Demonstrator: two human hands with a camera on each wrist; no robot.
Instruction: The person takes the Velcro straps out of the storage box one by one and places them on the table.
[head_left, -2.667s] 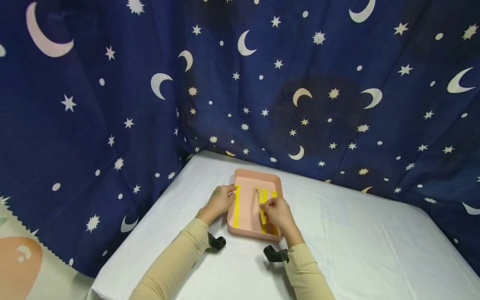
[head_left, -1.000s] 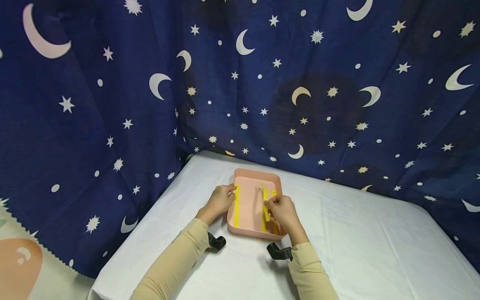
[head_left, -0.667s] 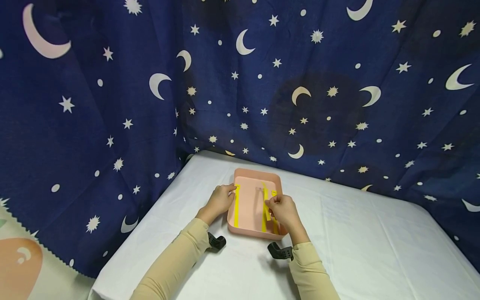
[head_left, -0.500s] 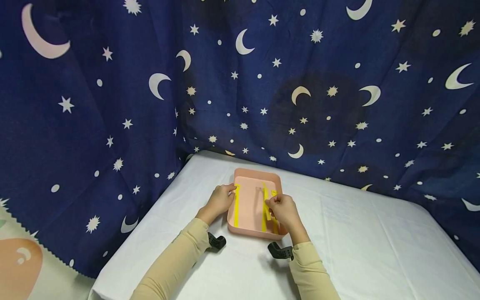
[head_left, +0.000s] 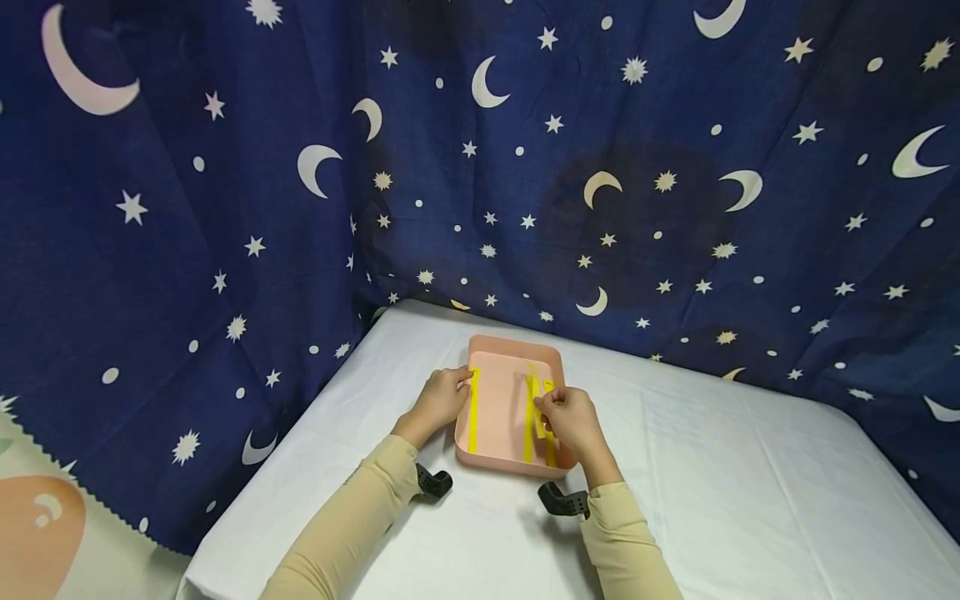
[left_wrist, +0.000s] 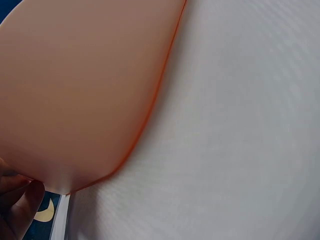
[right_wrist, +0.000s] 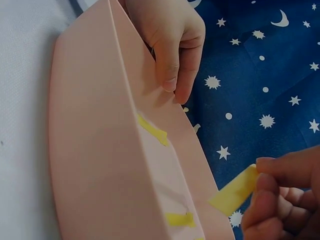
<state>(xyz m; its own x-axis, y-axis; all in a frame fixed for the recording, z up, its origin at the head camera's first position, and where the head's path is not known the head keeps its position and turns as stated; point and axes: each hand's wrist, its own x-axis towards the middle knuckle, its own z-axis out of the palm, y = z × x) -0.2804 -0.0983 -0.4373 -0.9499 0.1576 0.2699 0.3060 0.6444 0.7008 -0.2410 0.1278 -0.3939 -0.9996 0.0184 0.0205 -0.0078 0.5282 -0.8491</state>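
Right wrist view: the right hand (right_wrist: 295,205) pinches a flat yellow strip (right_wrist: 233,192); the left hand (right_wrist: 172,37) pinches the wall of the pink rectangular tray (right_wrist: 92,130).

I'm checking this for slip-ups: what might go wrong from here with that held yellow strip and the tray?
1. The yellow strip in the right hand has a part extending free of the fingertips, so it could bend or twist.
2. In the head view it appears close to the middle strip, so it might land across it.
3. The left hand pinches the pink tray; a tug could shift it.
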